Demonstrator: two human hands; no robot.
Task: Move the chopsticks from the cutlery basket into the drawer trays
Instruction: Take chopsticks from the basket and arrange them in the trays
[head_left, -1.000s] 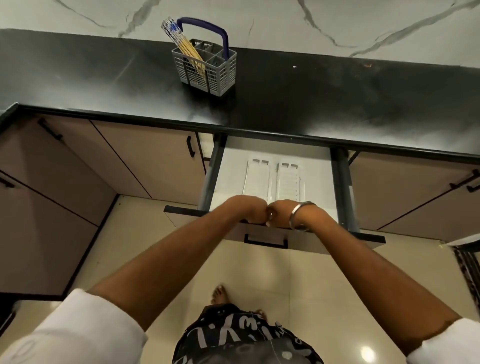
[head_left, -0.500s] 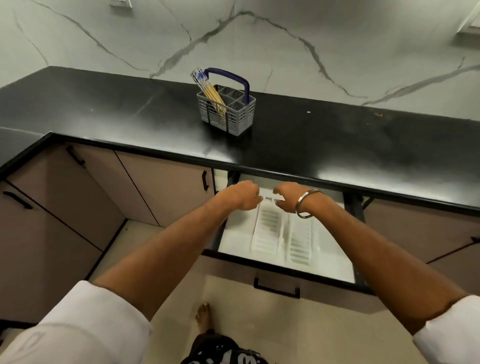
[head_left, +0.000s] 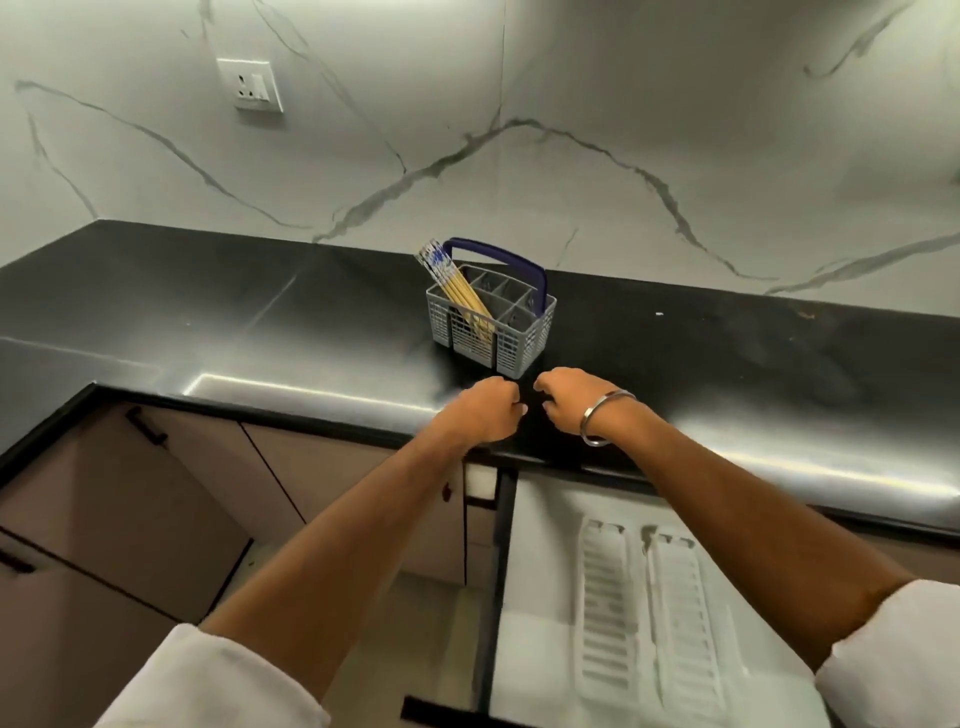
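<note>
A grey cutlery basket (head_left: 511, 343) with a blue handle stands on the black countertop (head_left: 270, 322). Several yellow chopsticks (head_left: 457, 291) with blue-and-white tops lean in its left compartment. My left hand (head_left: 480, 410) and my right hand (head_left: 571, 397) hover side by side over the counter's front edge, just short of the basket, with fingers curled and nothing in them. A metal bangle sits on my right wrist. Below, the open drawer (head_left: 540, 639) shows two white slotted trays (head_left: 605, 618), partly hidden by my right forearm.
Beige cabinet doors (head_left: 156, 519) with black handles run under the counter at left. A marble wall with a white socket plate (head_left: 252, 85) rises behind the counter. The drawer's front edge (head_left: 441, 714) juts out toward me at the bottom.
Both hands have left the drawer front and risen from over the trays to above the counter edge near the basket. My view has tilted upward.
</note>
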